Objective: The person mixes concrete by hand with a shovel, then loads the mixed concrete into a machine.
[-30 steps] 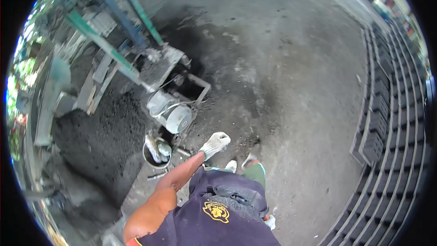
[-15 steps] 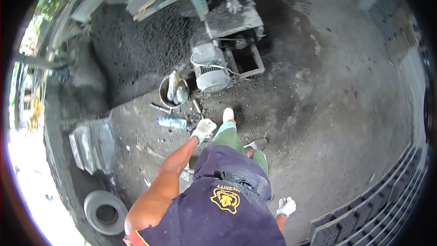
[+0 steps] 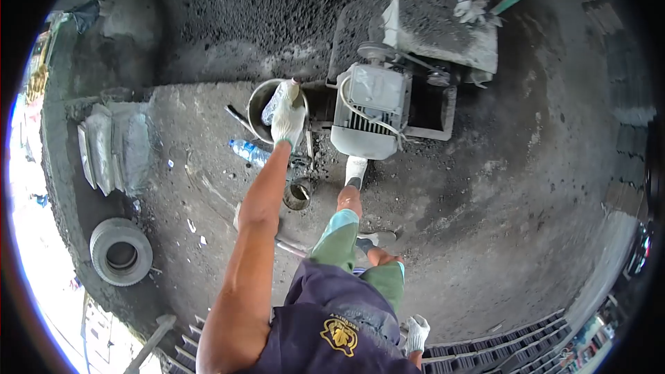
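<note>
My left hand (image 3: 287, 123), in a white knit glove, reaches over a round metal bucket (image 3: 256, 105). Its fingers are closed about something pale in the bucket's mouth, mostly hidden by the glove. A clear plastic piece shows beside the hand inside the bucket. Low at my right side hangs my right hand (image 3: 416, 334), also gloved, with nothing in it and its loosely bent fingers apart from the thumb. Left of my forearm, a clear water bottle with a blue label (image 3: 249, 152) lies on the ground. A small round pot (image 3: 298, 194) stands nearer my legs.
An electric motor (image 3: 370, 107) with a belt drive sits on a machine frame right of the bucket. Dark gravel (image 3: 242, 14) lies beyond. A tyre (image 3: 121, 251) and stacked pale sheets (image 3: 114, 149) are at left. Racks of dark blocks (image 3: 499, 350) stand behind my right side.
My left hand has stretched forward from beside my knee to the bucket and closed there. The view has shifted, and my right hand hangs slightly farther back.
</note>
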